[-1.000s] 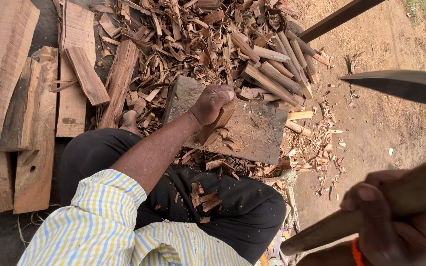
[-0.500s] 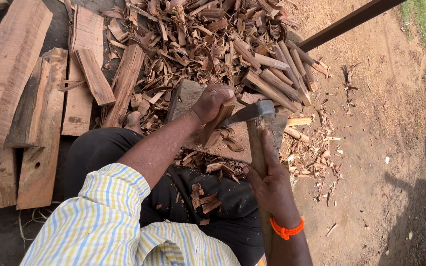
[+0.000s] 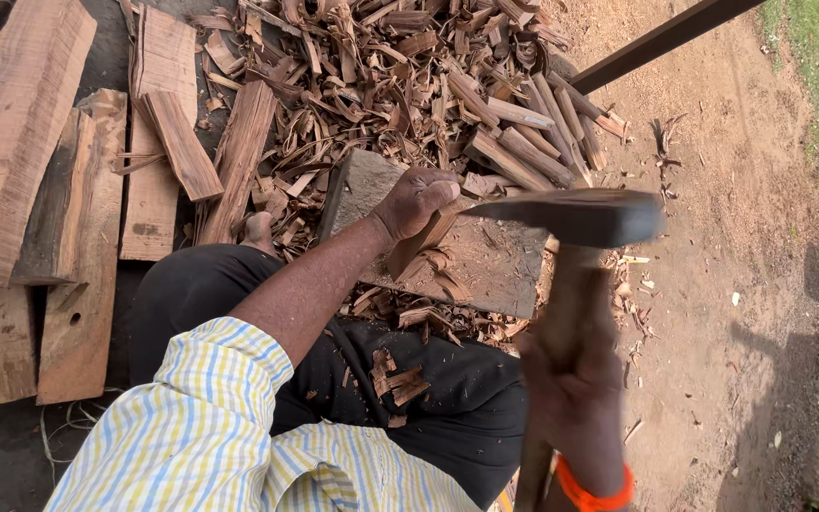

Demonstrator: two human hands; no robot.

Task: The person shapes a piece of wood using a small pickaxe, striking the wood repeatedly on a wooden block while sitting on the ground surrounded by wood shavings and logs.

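On the chopping block (image 3: 485,265), left hand (image 3: 414,201) steadies a wood piece (image 3: 426,242).

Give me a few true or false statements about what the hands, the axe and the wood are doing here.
1. The left hand holds a wood piece on the chopping block. True.
2. The right hand is empty. False: it grips the axe handle.
3. Wood chips are piled beyond the block. True.
4. Planks lie to the right on the dirt. False: they lie to the left.
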